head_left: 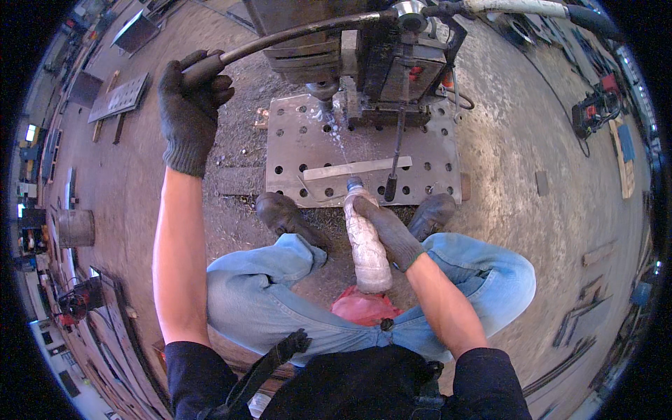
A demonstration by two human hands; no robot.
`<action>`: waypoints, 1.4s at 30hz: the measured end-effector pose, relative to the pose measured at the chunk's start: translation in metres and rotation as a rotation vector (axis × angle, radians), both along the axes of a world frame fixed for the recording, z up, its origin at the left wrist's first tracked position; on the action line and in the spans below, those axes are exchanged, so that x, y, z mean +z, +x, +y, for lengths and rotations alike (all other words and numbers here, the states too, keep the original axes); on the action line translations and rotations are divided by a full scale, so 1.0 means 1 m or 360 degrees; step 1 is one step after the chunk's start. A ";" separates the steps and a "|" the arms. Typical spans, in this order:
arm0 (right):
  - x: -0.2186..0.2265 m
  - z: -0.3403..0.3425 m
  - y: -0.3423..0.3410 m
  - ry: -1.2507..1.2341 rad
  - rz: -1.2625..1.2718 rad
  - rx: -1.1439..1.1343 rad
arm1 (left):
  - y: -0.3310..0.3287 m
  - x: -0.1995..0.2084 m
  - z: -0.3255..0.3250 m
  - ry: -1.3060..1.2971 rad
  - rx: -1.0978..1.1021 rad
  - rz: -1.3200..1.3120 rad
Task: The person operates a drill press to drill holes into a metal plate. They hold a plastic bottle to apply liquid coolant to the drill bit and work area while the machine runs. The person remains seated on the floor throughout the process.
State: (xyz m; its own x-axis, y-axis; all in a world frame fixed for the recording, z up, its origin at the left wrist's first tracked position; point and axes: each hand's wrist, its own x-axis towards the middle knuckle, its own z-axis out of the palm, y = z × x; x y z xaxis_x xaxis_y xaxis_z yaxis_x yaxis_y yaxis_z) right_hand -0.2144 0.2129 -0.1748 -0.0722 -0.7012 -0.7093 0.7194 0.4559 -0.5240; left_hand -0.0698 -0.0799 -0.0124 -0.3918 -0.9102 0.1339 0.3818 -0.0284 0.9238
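Observation:
My left hand (190, 115), in a dark knit glove, is closed round the grip of a long lever (297, 33) on a drilling machine (392, 77). My right hand (389, 232), also gloved, is wrapped round a crinkled, cloudy plastic bottle (367, 255) with a blue cap. The bottle's cap points toward the drill's spindle (323, 91), and a thin streak of liquid runs between them. Whitish wet spots lie below the spindle on a perforated metal plate (283, 157). A flat metal strip (357, 168) rests across the plate's near part.
A second lever (396, 157) hangs down over the plate. My boots (287, 215) are at the plate's near edge, and a red cloth (364, 306) lies between my legs. A red and black machine (596, 105) stands at the right, a metal drum (75, 228) at the left.

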 end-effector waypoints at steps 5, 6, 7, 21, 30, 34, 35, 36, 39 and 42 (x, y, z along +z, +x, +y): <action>0.012 -0.002 0.000 0.0008 0.0009 0.0014 | 0.004 -0.002 -0.005 0.0011 -0.0087 0.0064; 0.015 -0.002 0.001 0.0012 -0.0001 -0.0004 | 0.005 -0.003 -0.006 0.0010 -0.0115 0.0079; 0.018 -0.002 0.001 0.0016 -0.0010 -0.0020 | 0.005 -0.003 -0.006 0.0007 -0.0107 0.0070; 0.017 -0.003 -0.002 -0.0283 0.0115 -0.0304 | 0.003 0.001 -0.002 0.0056 -0.0091 0.0028; 0.022 0.000 -0.002 -0.0268 0.0226 -0.0151 | 0.001 0.005 -0.003 -0.0747 0.0513 -0.0432; 0.005 -0.001 0.001 -0.0271 0.0269 -0.0199 | 0.000 0.007 -0.004 -0.1036 0.0630 -0.0631; 0.005 -0.001 0.000 -0.0237 0.0255 -0.0177 | 0.002 0.007 -0.004 -0.0966 0.0590 -0.0658; 0.006 -0.001 0.000 -0.0202 0.0242 -0.0153 | 0.004 0.008 -0.004 -0.0895 0.0551 -0.0684; 0.020 -0.001 0.001 -0.0220 0.0160 -0.0189 | 0.009 0.013 -0.001 -0.0858 0.0535 -0.0912; 0.015 -0.002 0.001 -0.0244 0.0221 -0.0167 | 0.009 0.017 0.002 -0.1001 0.0574 -0.1173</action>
State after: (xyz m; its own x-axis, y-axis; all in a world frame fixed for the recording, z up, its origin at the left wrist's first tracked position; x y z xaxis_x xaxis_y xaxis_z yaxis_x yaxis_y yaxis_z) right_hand -0.2132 0.2110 -0.1600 -0.2398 -0.7835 -0.5732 0.6746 0.2901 -0.6788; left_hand -0.0610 -0.0775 0.0050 -0.2870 -0.8382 0.4636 -0.3948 0.5445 0.7400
